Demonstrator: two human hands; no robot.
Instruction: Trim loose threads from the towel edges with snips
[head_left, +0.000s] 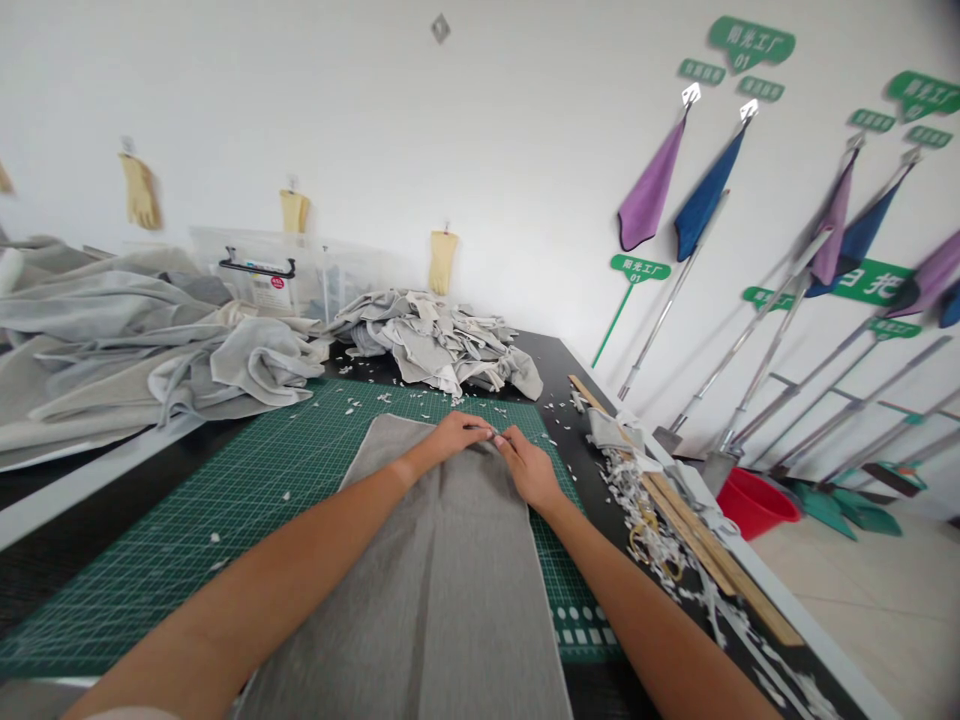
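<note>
A long piece of grey fabric [480, 590] lies over the green cutting mat [247, 510] and runs toward me. At its far end my left hand [457, 434] pinches the edge between thumb and fingers. Close beside it, my right hand [527, 465] pinches the same edge, the fingertips of both hands nearly meeting. The fabric is slightly gathered and raised between them. A crease runs lengthwise down its middle. Both forearms stretch over the fabric and mat.
A heap of grey fabric scraps [442, 340] sits beyond the mat, larger cloths [150, 330] at left. Behind stands a clear plastic box [262, 275]. Along the right edge lie wooden strips [697, 535], scissors [652, 545] and shredded offcuts [626, 485]. A red bucket [757, 503] is on the floor.
</note>
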